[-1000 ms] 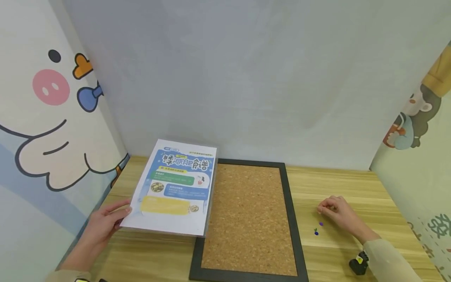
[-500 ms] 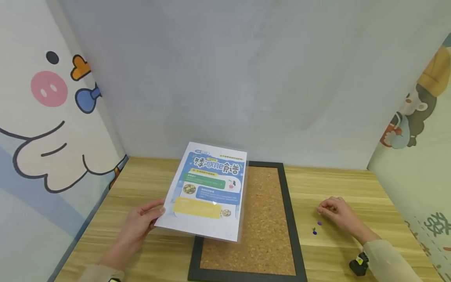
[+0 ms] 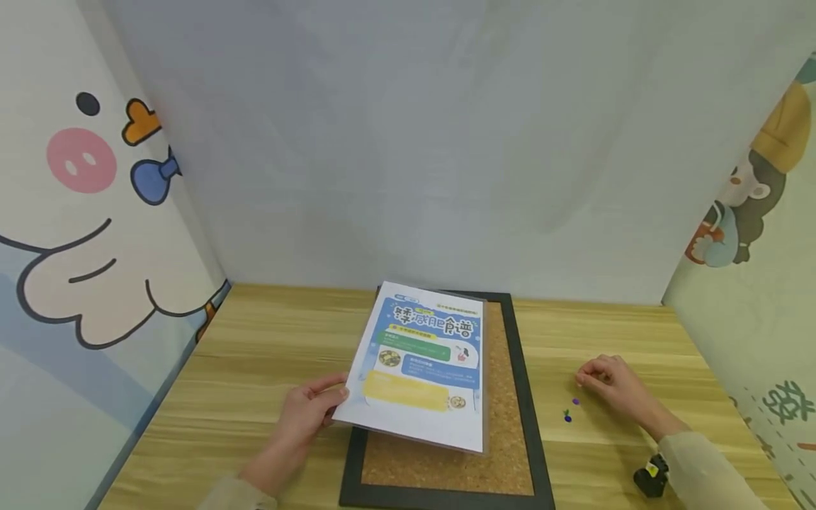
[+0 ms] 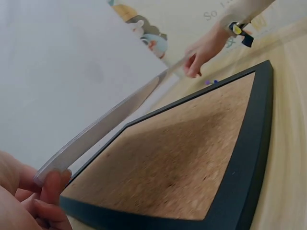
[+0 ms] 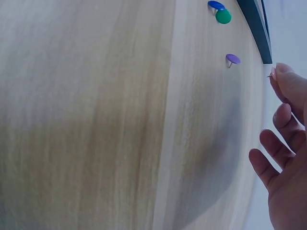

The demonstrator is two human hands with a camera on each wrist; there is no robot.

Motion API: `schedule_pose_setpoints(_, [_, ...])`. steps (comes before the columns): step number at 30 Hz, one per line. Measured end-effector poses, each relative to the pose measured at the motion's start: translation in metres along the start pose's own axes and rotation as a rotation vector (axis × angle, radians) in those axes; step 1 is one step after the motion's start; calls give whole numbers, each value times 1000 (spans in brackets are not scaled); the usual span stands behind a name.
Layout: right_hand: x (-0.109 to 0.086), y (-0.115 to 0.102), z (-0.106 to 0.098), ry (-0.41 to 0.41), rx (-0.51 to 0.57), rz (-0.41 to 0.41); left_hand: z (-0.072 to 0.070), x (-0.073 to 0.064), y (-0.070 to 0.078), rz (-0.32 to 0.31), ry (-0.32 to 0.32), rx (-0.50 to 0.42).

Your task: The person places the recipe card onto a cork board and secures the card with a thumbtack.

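Observation:
My left hand (image 3: pixel 306 414) pinches the lower left edge of a laminated printed sheet (image 3: pixel 414 368), blue and white with a yellow block. The sheet is tilted above a cork board (image 3: pixel 446 471) with a black frame and covers much of its upper left part. In the left wrist view a gap shows between the sheet (image 4: pixel 96 132) and the cork. To the right of the board, my right hand (image 3: pixel 615 386) pinches a small thumbtack (image 5: pixel 272 74) between thumb and index finger; its point sticks out. Below that hand a purple thumbtack (image 5: pixel 233 58) lies on the wooden table.
Beside the purple one lie a blue thumbtack (image 5: pixel 216 5) and a green thumbtack (image 5: pixel 223 17). A black wrist device (image 3: pixel 652 476) sits at the right sleeve. A pale wall (image 3: pixel 446 142) stands at the table's back edge, with cartoon-printed walls at both sides.
My left hand has carried the sheet to the right and lower, from the board's left side to over the cork. The right hand has stayed nearly still.

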State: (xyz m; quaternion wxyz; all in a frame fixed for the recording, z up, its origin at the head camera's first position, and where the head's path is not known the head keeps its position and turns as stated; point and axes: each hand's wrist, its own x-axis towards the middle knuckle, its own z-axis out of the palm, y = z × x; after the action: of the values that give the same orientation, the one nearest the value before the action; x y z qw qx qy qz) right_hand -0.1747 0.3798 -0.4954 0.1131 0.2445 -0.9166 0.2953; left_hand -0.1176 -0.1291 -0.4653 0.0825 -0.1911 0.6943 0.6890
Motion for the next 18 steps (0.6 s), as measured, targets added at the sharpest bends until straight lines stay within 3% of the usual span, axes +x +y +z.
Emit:
schedule_pose_setpoints(11, [-4,-2,2,-10,-43,103,28,-7,-15,-40,-12,-26])
schedule_pose_setpoints(18, [-3,0,2,-7,-38,83,35,-13,-21,-71,-29,7])
